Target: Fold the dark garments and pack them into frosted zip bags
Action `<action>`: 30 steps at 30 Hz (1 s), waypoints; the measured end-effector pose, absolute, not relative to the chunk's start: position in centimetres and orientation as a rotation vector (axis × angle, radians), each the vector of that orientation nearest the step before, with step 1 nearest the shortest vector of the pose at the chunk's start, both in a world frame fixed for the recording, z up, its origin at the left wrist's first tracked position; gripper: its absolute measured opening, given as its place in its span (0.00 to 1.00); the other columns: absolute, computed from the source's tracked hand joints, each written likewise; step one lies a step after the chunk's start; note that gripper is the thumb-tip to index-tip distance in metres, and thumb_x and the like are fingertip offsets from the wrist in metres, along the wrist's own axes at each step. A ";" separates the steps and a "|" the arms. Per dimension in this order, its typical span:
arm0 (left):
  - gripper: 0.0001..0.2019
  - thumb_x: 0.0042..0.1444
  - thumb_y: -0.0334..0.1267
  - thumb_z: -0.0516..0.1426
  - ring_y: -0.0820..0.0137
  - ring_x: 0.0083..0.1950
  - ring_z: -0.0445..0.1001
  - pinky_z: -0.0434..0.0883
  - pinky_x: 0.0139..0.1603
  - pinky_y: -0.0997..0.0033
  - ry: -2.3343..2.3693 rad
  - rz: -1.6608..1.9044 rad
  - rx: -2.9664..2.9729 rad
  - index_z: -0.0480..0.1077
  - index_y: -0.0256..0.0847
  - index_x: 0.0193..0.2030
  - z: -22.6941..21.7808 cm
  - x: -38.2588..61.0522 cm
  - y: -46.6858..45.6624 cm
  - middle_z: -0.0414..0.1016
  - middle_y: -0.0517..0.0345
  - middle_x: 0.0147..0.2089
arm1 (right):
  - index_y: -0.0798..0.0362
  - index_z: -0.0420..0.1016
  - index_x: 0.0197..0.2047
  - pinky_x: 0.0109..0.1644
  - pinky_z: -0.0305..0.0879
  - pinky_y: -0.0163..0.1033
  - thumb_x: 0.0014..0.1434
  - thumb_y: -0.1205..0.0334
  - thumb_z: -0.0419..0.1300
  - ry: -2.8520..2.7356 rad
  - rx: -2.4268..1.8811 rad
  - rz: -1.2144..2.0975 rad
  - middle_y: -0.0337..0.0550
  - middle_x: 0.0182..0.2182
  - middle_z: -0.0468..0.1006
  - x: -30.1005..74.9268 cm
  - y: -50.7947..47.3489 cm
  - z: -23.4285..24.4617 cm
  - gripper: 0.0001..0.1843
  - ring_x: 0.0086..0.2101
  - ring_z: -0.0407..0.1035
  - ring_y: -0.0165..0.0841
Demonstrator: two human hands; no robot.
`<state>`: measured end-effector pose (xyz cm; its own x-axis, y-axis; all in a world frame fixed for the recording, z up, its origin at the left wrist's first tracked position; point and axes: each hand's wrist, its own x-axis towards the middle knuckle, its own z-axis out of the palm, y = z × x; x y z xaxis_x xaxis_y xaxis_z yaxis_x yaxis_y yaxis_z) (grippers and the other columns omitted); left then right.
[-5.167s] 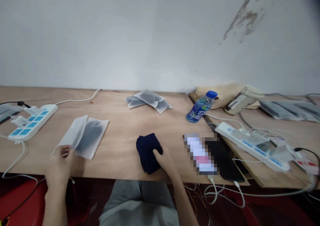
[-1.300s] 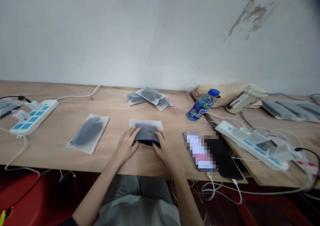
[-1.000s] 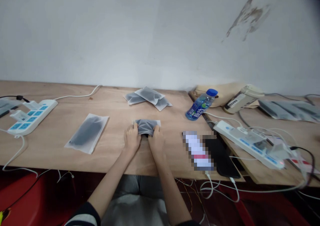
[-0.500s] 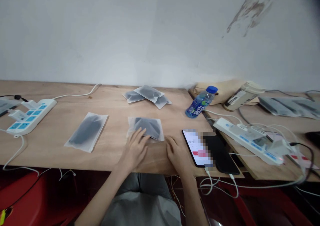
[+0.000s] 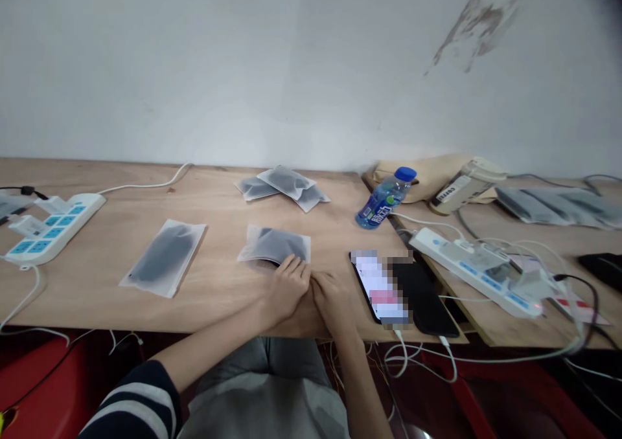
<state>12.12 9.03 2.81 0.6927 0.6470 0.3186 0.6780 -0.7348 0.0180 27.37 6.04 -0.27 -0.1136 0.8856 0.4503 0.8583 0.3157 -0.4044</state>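
A frosted zip bag (image 5: 279, 245) with a dark, flat item inside lies in front of me, its near edge bulging slightly apart. At its near right corner, the fingers of my left hand (image 5: 287, 290) are closed on the bag. My right hand (image 5: 334, 302) meets them there from the right, fingers curled and pinched at the same corner. The fingertips hide that corner and whatever small part is between them. To the left lies another frosted bag (image 5: 165, 258) with a dark item, flat on the table. Several similar bags (image 5: 286, 183) are piled farther back.
Right of my hands lie a lit phone (image 5: 376, 290) and a dark phone (image 5: 427, 300), both cabled. Behind them stand a blue-capped bottle (image 5: 386, 199) and a tilted coffee cup (image 5: 464, 186). Power strips sit at left (image 5: 61, 225) and right (image 5: 479, 274), and more bags (image 5: 558, 206) at far right.
My left hand has slid right from the bag's near left edge to its near right corner and closed. My right hand has moved in to meet it; the bag has turned slightly.
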 end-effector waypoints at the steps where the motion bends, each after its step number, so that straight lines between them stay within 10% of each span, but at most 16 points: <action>1: 0.18 0.62 0.28 0.48 0.61 0.60 0.70 0.61 0.66 0.60 -1.087 -0.473 -2.779 0.68 0.26 0.56 2.6 11.9 9.0 0.74 0.42 0.56 | 0.51 0.77 0.47 0.47 0.69 0.42 0.62 0.72 0.50 -1.966 -1.534 0.057 0.46 0.40 0.81 27.3 6.0 -0.3 0.17 0.41 0.73 0.38; 16: 0.15 0.67 0.34 0.49 0.63 0.69 0.60 0.63 0.68 0.50 -1.049 -0.725 -2.615 0.69 0.39 0.57 0.6 0.7 10.4 0.68 0.52 0.64 | 0.51 0.78 0.44 0.47 0.70 0.43 0.61 0.70 0.50 -1.958 -1.534 -0.038 0.47 0.37 0.80 32.4 5.9 -0.4 0.16 0.41 0.73 0.39; 23: 0.24 0.64 0.51 0.52 0.61 0.70 0.58 0.62 0.68 0.51 -1.308 -0.647 -2.722 0.64 0.46 0.64 2.8 -2.2 8.0 0.61 0.54 0.69 | 0.51 0.69 0.61 0.60 0.65 0.50 0.60 0.72 0.47 -2.038 -1.541 0.131 0.49 0.57 0.73 30.0 6.1 1.2 0.28 0.55 0.67 0.40; 30: 0.26 0.70 0.41 0.38 0.64 0.73 0.51 0.56 0.71 0.56 -1.529 -0.698 -2.654 0.52 0.36 0.71 2.1 6.9 12.9 0.53 0.50 0.72 | 0.60 0.62 0.65 0.67 0.53 0.50 0.66 0.66 0.41 -2.050 -1.553 0.135 0.53 0.64 0.65 22.2 12.4 1.9 0.27 0.65 0.55 0.40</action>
